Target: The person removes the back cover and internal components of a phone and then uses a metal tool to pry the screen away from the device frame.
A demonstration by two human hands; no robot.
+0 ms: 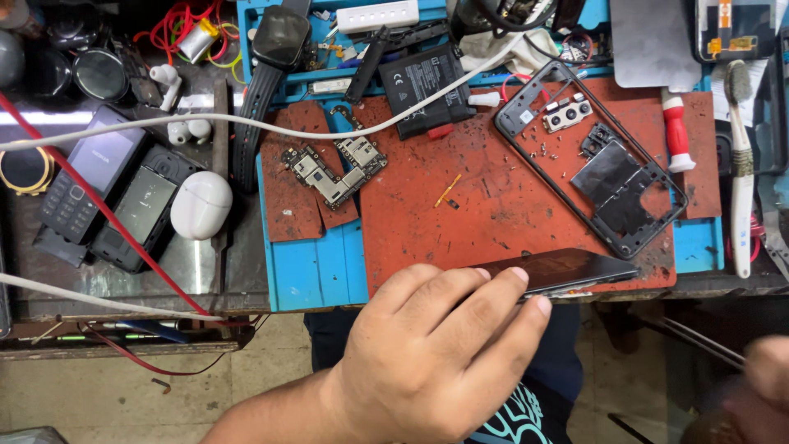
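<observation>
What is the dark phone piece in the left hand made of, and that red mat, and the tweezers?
The phone panel in the left hand looks like glossy glass or plastic: it shows a sheen. The red mat looks like matte rubber or silicone, scuffed and dusty. The tweezers by the right hand look like thin bare metal, though they are blurred.

left hand (pixel 444 353) curled knuckles-up, forearm angled in from lower left; right hand (pixel 752 386) blurred at the corner.
</observation>
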